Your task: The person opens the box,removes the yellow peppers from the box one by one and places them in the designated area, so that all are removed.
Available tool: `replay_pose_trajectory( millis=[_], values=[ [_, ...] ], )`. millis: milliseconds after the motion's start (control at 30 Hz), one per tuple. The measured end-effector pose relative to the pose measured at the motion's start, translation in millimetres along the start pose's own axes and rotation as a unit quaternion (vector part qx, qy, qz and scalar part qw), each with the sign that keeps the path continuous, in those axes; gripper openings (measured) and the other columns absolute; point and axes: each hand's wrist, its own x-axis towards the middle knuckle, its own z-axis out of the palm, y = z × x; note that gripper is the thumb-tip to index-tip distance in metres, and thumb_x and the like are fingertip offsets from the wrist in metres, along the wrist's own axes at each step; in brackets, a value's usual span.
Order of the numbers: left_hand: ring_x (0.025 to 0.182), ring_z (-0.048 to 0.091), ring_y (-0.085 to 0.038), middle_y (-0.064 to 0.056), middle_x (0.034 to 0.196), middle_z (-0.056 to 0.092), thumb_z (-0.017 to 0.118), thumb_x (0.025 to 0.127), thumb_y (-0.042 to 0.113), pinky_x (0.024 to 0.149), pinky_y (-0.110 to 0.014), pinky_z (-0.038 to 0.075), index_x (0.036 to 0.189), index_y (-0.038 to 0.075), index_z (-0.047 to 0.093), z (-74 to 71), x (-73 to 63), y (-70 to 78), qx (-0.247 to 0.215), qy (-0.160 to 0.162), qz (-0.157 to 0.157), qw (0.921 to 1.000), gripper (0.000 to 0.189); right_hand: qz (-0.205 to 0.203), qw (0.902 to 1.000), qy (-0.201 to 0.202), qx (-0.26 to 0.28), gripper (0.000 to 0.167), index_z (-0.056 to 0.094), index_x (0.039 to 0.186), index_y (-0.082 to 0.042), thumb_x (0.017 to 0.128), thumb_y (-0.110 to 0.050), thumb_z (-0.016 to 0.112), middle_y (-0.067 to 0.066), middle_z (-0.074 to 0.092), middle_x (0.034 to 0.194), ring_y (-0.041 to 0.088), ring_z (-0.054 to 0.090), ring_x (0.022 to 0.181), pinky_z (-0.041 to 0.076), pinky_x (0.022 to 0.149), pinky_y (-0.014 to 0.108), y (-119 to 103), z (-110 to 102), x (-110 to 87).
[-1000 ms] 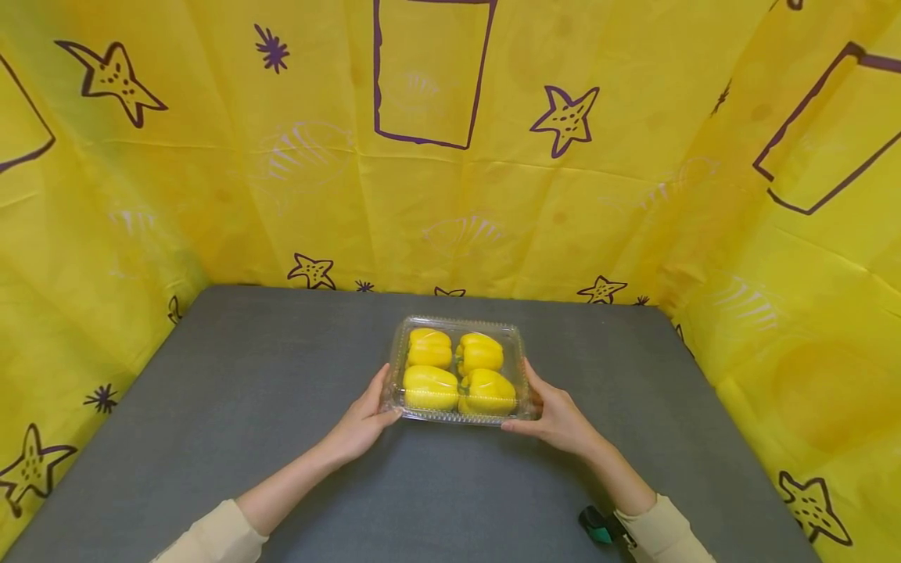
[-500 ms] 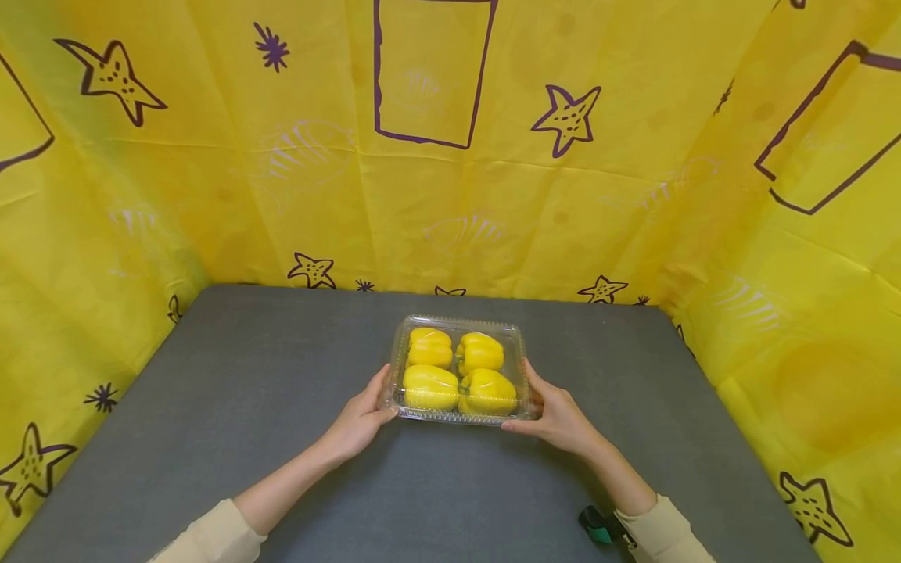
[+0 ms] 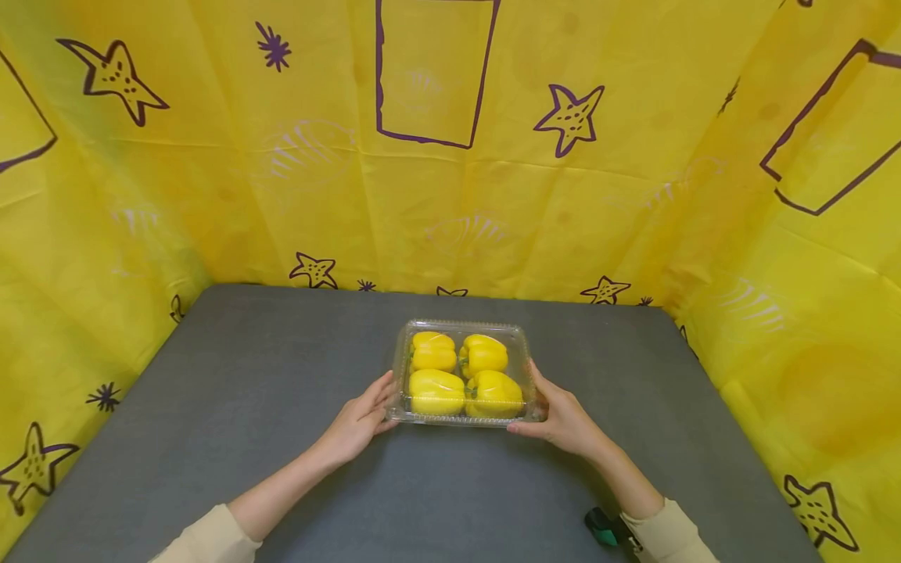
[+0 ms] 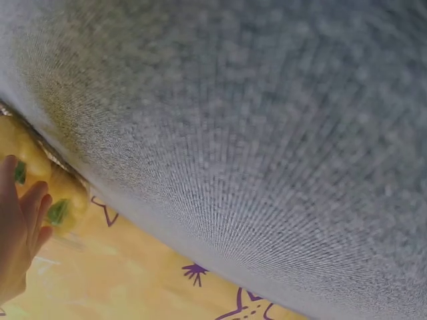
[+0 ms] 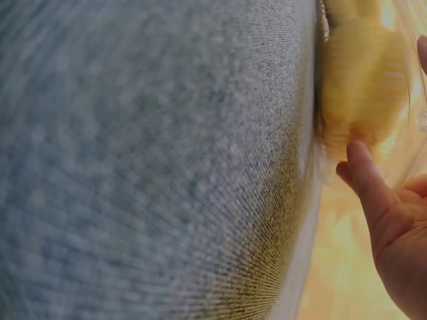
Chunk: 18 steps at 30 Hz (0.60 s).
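A clear plastic clamshell container (image 3: 461, 421) with several yellow bell peppers (image 3: 436, 391) inside sits at the middle of the grey table, its lid down. My left hand (image 3: 355, 422) lies along the container's left side, fingers fairly straight and touching it. In the left wrist view, that hand's fingers (image 4: 28, 207) appear extended beside the peppers, whose green stems show. My right hand (image 3: 563, 418) holds the container's front right corner, thumb at the front edge and fingers along the side. The right wrist view shows its fingers (image 5: 363, 167) against the clear wall.
Yellow cloth (image 3: 450, 195) printed with starfish hangs behind and on both sides of the grey table (image 3: 281, 352). A dark strap with a green part (image 3: 601, 526) is at the right wrist, by the cream sleeve.
The container has shifted slightly to the right. My left thumb has come off its front left corner and the left fingers have straightened. The right hand keeps its hold.
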Motion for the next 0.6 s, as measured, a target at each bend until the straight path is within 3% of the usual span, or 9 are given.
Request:
replay_pose_trajectory(
  millis=[333, 467, 600],
  values=[
    [0.134, 0.037, -0.044, -0.032, 0.148, 0.034, 0.04, 0.094, -0.008, 0.098, -0.046, 0.044, 0.152, -0.007, 0.016, -6.8, -0.1, -0.2, 0.046, -0.006, 0.003, 0.9989, 0.063, 0.007, 0.9999, -0.008, 0.011, 0.113, 0.011, 0.156, -0.006, 0.075, -0.034, 0.084, 0.019, 0.023, 0.157, 0.03, 0.061, 0.113, 0.053, 0.08, 0.026, 0.5, -1.5, -0.3],
    [0.134, 0.036, -0.045, -0.032, 0.148, 0.034, 0.042, 0.092, -0.007, 0.1, -0.05, 0.042, 0.152, -0.006, 0.016, -8.8, -0.4, 0.5, 0.022, -0.008, -0.007, 0.9997, 0.066, -0.003, 1.0, -0.008, -0.002, 0.114, 0.011, 0.156, -0.004, 0.074, -0.037, 0.084, 0.018, 0.024, 0.157, 0.033, 0.054, 0.123, 0.053, 0.087, 0.036, 1.3, -2.3, -1.6],
    [0.135, 0.035, -0.045, -0.033, 0.148, 0.032, 0.043, 0.092, -0.006, 0.102, -0.051, 0.041, 0.152, -0.006, 0.015, -10.0, 0.3, 1.3, -0.02, -0.013, -0.02, 0.9995, 0.067, -0.012, 0.9989, 0.004, -0.045, 0.115, 0.014, 0.155, -0.003, 0.073, -0.045, 0.083, 0.016, 0.025, 0.157, 0.036, 0.04, 0.135, 0.042, 0.1, 0.049, 0.5, -3.3, -2.7]
  ],
)
